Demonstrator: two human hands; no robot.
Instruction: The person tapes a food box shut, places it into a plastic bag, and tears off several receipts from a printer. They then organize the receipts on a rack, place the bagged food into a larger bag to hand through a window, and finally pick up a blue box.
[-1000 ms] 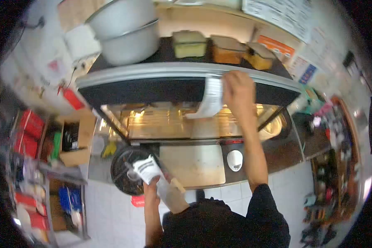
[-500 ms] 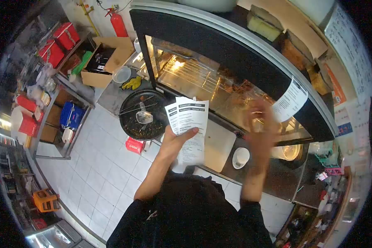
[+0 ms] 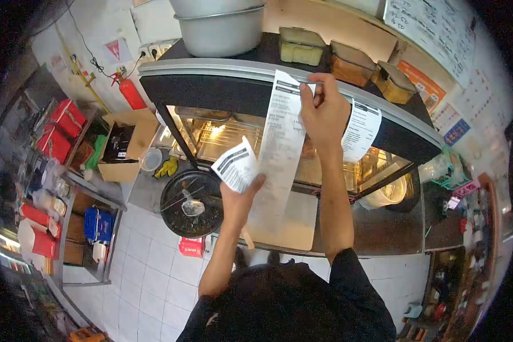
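Note:
My left hand (image 3: 237, 202) is closed round a short white printed receipt (image 3: 237, 166), whose top edge curls. To its right, my right hand (image 3: 325, 114) pinches the top of a long printed receipt (image 3: 279, 137), which hangs down in front of the glass display warmer (image 3: 225, 139). The top of this long receipt is at the warmer's grey upper edge. Another receipt (image 3: 361, 130) hangs on the warmer's front, just right of my right wrist.
A round black pan (image 3: 174, 219) holds a clear bag, left of my left hand. A cutting board (image 3: 296, 228) lies below the warmer. On the warmer stand a large metal pot (image 3: 222, 31) and tubs (image 3: 302, 45). A cardboard box (image 3: 145, 131) is further left.
My right hand has moved left and up and now holds a long receipt. My left hand holds fewer papers. The view has tilted up, showing more of the warmer's top.

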